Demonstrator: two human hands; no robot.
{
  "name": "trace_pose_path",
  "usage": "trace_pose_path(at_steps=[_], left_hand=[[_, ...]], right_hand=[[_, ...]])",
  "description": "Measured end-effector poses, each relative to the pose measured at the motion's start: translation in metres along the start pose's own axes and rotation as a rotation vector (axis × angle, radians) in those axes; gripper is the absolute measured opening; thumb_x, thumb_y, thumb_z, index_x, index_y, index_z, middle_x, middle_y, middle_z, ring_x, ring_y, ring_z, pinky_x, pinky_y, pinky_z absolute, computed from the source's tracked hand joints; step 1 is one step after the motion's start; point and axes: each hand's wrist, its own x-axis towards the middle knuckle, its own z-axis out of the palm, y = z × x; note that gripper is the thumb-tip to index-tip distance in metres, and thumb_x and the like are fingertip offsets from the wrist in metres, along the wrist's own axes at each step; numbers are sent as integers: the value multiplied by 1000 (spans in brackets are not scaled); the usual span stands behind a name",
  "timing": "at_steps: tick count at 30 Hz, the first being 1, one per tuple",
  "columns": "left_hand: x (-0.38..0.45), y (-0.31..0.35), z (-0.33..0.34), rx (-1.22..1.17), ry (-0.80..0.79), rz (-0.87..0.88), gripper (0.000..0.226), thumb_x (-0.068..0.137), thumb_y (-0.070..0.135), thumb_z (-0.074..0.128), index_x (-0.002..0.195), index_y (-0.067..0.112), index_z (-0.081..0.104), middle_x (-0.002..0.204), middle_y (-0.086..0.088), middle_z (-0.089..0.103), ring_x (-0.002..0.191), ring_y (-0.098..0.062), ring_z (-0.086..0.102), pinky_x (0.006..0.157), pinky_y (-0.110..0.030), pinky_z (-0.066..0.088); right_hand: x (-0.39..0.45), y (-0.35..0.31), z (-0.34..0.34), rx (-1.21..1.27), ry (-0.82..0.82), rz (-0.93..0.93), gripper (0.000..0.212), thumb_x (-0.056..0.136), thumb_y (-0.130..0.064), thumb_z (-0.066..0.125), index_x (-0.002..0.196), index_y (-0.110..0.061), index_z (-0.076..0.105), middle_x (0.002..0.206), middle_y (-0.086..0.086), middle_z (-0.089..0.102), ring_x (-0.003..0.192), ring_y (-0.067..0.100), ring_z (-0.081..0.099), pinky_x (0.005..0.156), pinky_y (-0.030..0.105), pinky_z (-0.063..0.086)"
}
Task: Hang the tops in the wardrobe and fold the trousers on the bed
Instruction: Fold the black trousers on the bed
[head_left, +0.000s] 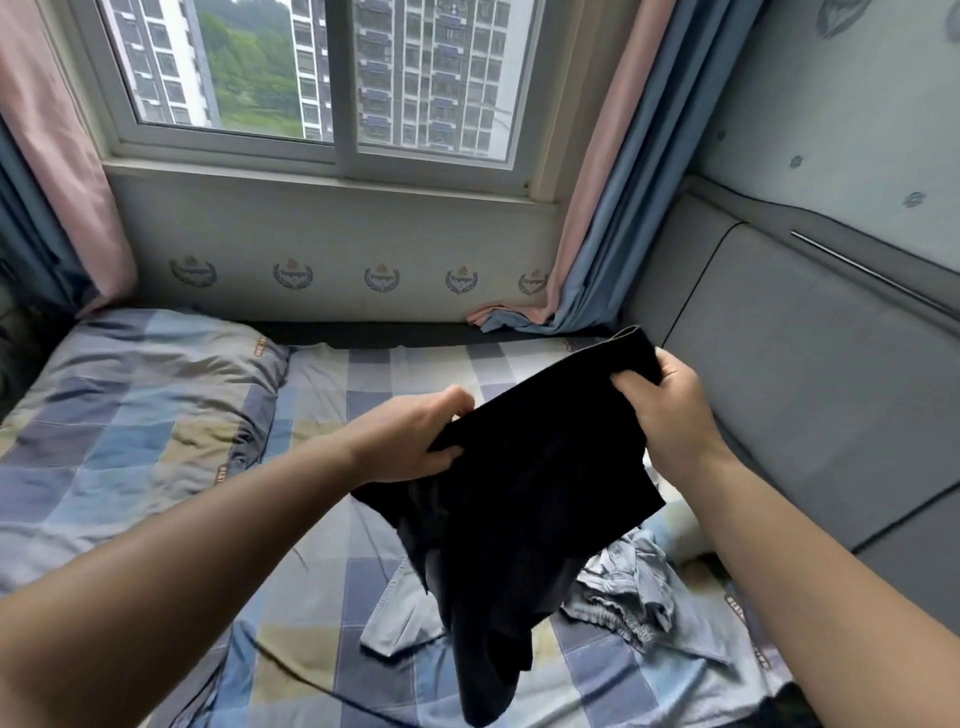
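Garment held over the bed, window beyond.

The left hand (415, 436) and right hand (670, 410) grip the upper edge of the trousers (519, 519) at either side, holding them above the bed (337, 597), with the cloth hanging down between the forearms. On the bed beneath and to the right of them lies a crumpled garment (623, 592). A pillow (135, 384) lies at the left of the bed. Behind the bed is the window (332, 78), with a curtain (597, 208) at its right reaching down onto the bed's far edge. A padded panel (805, 389) runs along the bed's right side.
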Motion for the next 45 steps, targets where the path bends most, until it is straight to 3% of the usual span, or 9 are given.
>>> trace_pose_path(at_steps=[10,16,19,24,28,30,36,40,45], left_hand=[[-43,-18,33,-252,29,-276,35,81,8,66,112,13,49,100,6,54,85,-13,57,77,-25,47],[-86,-48,26,-141,-282,-481,40,83,9,58,123,15,52,111,-4,61,100,-22,59,84,-32,47],[-109,-50,30,-70,-286,-545,26,91,16,55,117,16,56,109,-4,64,100,-24,61,76,-30,45],[-136,-53,8,103,-22,-410,24,88,8,65,111,12,70,115,-12,68,104,-29,65,85,-38,53],[-149,-61,-25,282,65,-216,11,79,12,75,87,4,72,93,-16,73,76,-33,71,62,-39,57],[-157,-72,-39,381,3,-316,19,85,24,69,86,5,65,78,-13,68,65,-32,67,52,-36,53],[-144,-119,-70,489,-428,-617,29,92,38,55,110,16,54,113,-4,62,106,-28,59,78,-32,46],[-136,-148,-90,699,-357,-733,11,91,28,51,96,24,61,106,3,67,105,-21,60,73,-28,30],[-100,-175,-157,774,-131,-825,18,95,35,48,96,23,62,102,-2,67,96,-26,64,61,-28,35]], right_hand=[[-4,6,-4,66,41,73,17,75,-12,60,68,-25,68,62,-7,63,58,8,60,51,22,48],[-2,24,-5,104,157,194,16,75,-9,59,69,-21,66,62,-3,63,56,14,61,51,26,51],[-7,36,-1,63,104,253,13,69,-13,59,68,-24,67,62,-3,63,55,13,61,50,27,50],[-11,67,0,-119,68,354,11,68,-13,59,78,-16,63,69,4,58,58,18,58,53,30,46],[-5,86,10,-346,5,376,4,75,-7,60,79,-9,59,71,4,60,60,18,57,57,28,45],[2,89,23,-489,-61,352,12,76,-5,63,75,-16,60,71,3,62,60,14,56,54,27,44],[38,91,76,-892,-222,294,12,79,-16,71,80,-26,65,90,4,70,91,25,63,78,34,47],[61,86,115,-954,-228,278,5,83,-27,69,84,-29,64,88,2,68,87,26,61,69,31,44],[111,44,145,-784,-28,119,12,83,-15,66,92,-24,67,95,5,70,91,27,61,76,33,48]])
